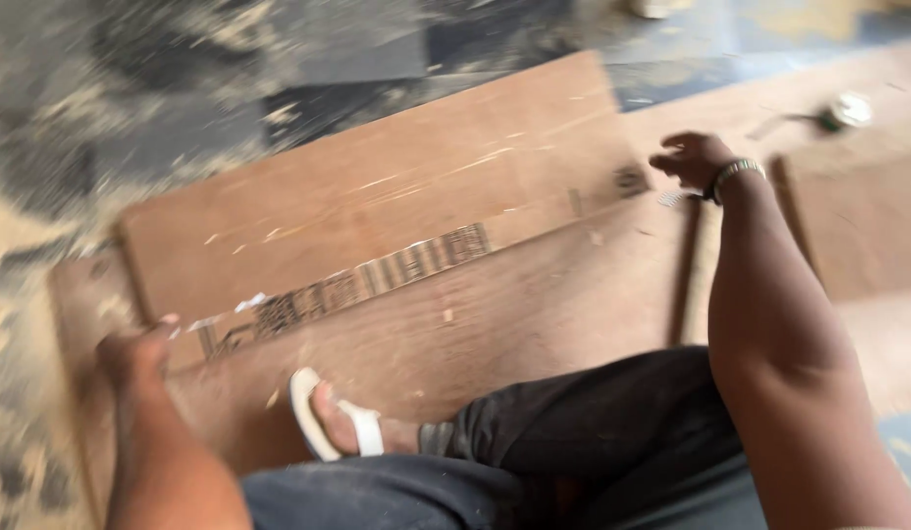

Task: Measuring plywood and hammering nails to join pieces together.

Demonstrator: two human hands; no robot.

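Top board (pixel 377 196): we note a flat reddish-brown plywood sheet, lying on a larger sheet on the floor, just beyond the person's foot.
Position: its near long edge runs from the left hand to the right hand; a dark printed band follows that edge.
Handling: we judge it stiff, thin and fairly light for its span; likely to flex a little if lifted at one end only.
Hold points: we judge the two ends of the near edge the soundest places to grip, where the hands now sit.
Surface: smooth veneer, pale scratches, small chips; edges may splinter.
Left hand (pixel 136 348): fingers curled at the board's near left corner, touching it; whether it is clamped on we cannot tell, given the blur.
Right hand (pixel 693 159): loosely curled at the board's right end, a bracelet on the wrist; grip not discernible.
Lower sheet (pixel 573 294): same material, larger, the sandal (pixel 323 417) resting on it.
Floor (pixel 131 88): dark, heavily dusted with sawdust.
Small round item (pixel 848 108): far right, well apart; too blurred to identify.
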